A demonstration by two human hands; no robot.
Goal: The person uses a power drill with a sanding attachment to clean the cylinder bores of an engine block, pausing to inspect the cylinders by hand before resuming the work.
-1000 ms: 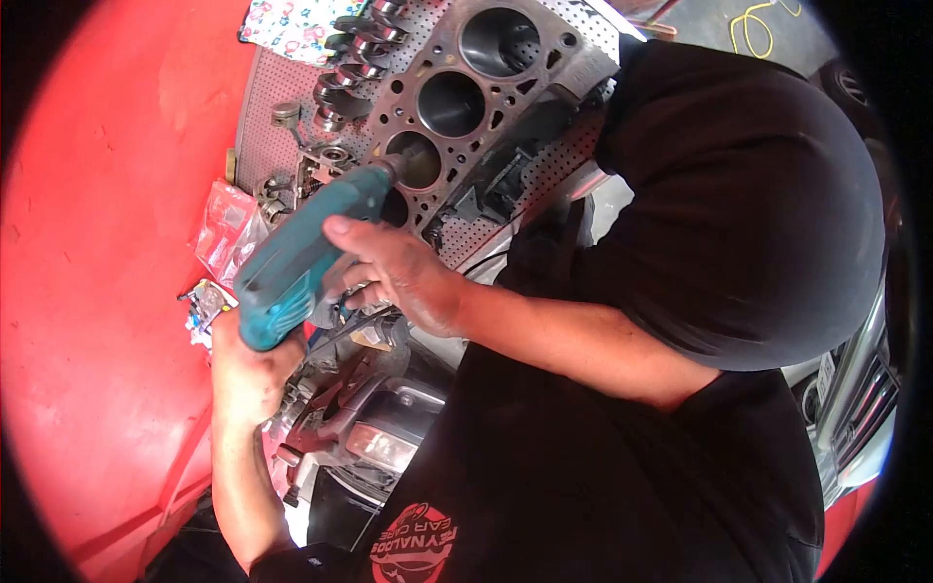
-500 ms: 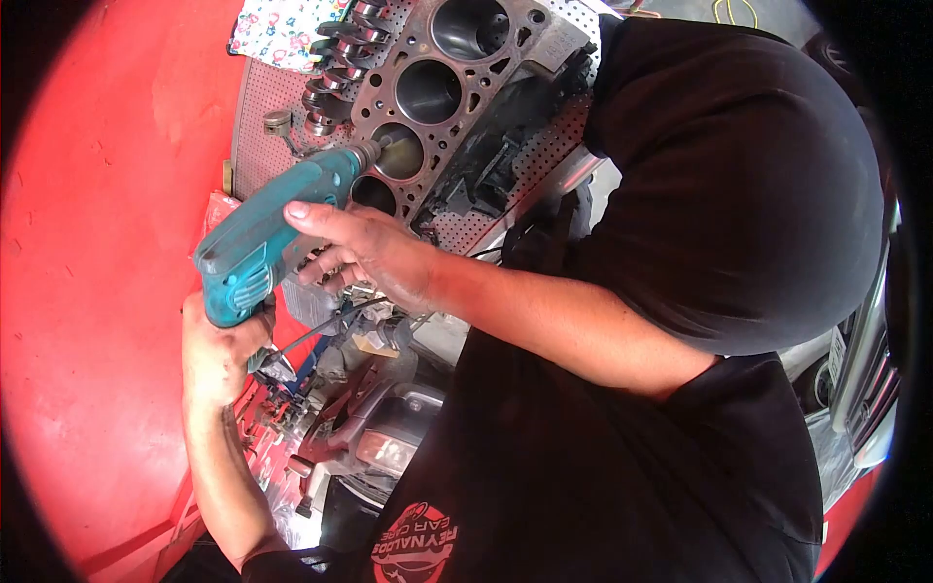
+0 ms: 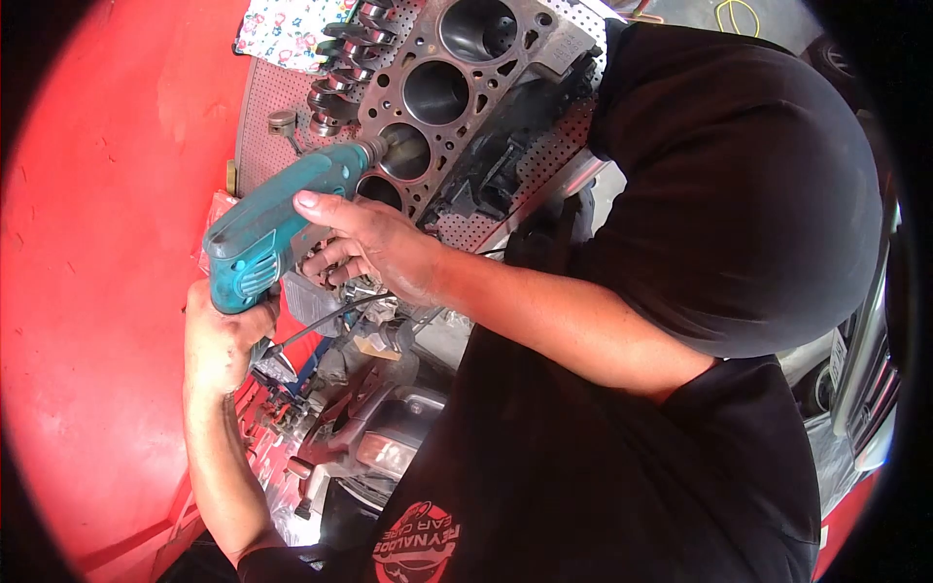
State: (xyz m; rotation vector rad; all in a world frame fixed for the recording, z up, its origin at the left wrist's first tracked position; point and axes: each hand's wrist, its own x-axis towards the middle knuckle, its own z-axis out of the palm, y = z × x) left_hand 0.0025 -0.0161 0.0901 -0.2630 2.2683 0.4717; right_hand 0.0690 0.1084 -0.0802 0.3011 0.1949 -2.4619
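A teal power drill (image 3: 277, 199) points up and to the right, its chuck at the edge of a cylinder bore (image 3: 406, 153) in a metal engine block (image 3: 481, 100). A blurred, yellowish attachment shows inside that bore. My left hand (image 3: 219, 335), at lower left, is wrapped round the drill's rear handle, with a black cable (image 3: 326, 319) running from it. Along the drill body, my right hand (image 3: 374, 243) has its thumb on top and its curled fingers beneath. The fingertips are partly shaded.
Beside the block stand a crankshaft (image 3: 342, 78) and a small piston (image 3: 282, 120) on the perforated surface (image 3: 267, 92). A floral cloth (image 3: 287, 29) lies at the top left. Below are assorted metal parts (image 3: 389, 335); a red panel (image 3: 97, 262) fills the left.
The drill's rear end and my left hand have shifted slightly up and to the right. The block sits slightly farther right in view. Both hands keep their hold.
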